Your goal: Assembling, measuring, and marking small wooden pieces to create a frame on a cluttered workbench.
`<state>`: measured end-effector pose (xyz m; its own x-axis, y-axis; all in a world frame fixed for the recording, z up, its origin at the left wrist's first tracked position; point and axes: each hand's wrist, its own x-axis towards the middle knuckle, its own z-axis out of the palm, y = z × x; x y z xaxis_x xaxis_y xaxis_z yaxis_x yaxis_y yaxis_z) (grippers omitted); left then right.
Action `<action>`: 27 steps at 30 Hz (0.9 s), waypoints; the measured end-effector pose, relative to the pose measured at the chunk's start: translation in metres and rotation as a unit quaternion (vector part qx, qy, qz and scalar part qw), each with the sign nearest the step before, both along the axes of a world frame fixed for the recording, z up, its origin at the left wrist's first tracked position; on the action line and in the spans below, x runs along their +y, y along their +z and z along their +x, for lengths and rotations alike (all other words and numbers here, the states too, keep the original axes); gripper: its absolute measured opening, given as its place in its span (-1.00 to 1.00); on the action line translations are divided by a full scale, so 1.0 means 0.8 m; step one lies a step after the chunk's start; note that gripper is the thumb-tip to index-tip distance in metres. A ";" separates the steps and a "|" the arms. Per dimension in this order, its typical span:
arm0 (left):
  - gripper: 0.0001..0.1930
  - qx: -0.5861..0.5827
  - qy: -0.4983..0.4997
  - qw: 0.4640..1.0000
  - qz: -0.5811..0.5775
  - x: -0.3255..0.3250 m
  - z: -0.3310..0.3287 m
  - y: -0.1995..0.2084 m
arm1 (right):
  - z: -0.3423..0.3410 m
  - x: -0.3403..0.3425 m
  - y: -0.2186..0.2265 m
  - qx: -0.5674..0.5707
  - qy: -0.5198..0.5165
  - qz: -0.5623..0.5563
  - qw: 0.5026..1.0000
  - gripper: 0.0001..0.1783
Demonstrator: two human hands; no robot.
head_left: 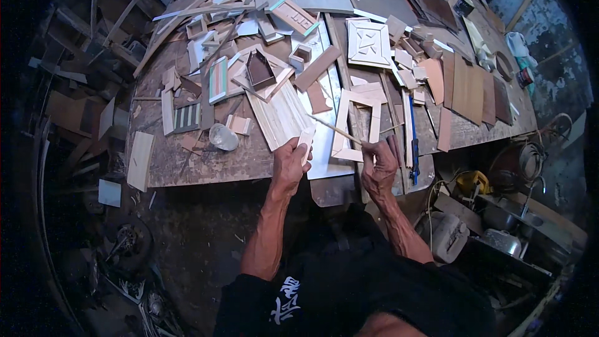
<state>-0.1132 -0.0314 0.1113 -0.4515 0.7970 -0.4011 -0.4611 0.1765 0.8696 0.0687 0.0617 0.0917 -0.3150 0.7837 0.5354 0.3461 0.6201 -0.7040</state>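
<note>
My left hand (289, 162) is closed round a small pale wooden piece (306, 138), its upper end sticking up past the fingers. In my right hand (379, 165), a thin light-coloured stick (340, 130) is pinched between thumb and fingers. The stick slants up and left, its far end just above the wooden piece; whether they touch I cannot tell. Behind my left hand lies a grooved pale board (277, 112). An open wooden frame (355, 124) lies flat beyond my right hand. A translucent plastic cup (223, 137) stands left of my left hand.
The worn workbench (181, 173) carries many wooden offcuts, a square carved panel (369, 43), a dark house-shaped box (259, 70) and a blue tool (415, 156). Brown boards (468, 91) lie at the right. Beyond the right edge sit a jerrycan (445, 236) and a metal basin (501, 242).
</note>
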 end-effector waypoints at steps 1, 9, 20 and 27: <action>-0.81 -0.003 0.008 1.000 0.004 0.000 -0.001 -0.002 | 0.000 -0.001 0.001 0.023 0.027 -0.013 0.999 -0.84; -0.81 -0.027 0.025 0.999 0.010 0.002 0.004 -0.010 | -0.006 -0.006 -0.007 0.007 0.020 -0.029 0.999 -0.86; -0.72 -0.032 0.095 0.993 0.066 0.000 0.011 -0.003 | 0.013 -0.001 0.009 0.020 -0.015 -0.221 0.975 -0.81; -0.91 -0.142 0.205 0.963 0.107 0.009 0.009 -0.027 | 0.032 -0.045 0.008 0.007 0.041 -0.344 0.938 -0.73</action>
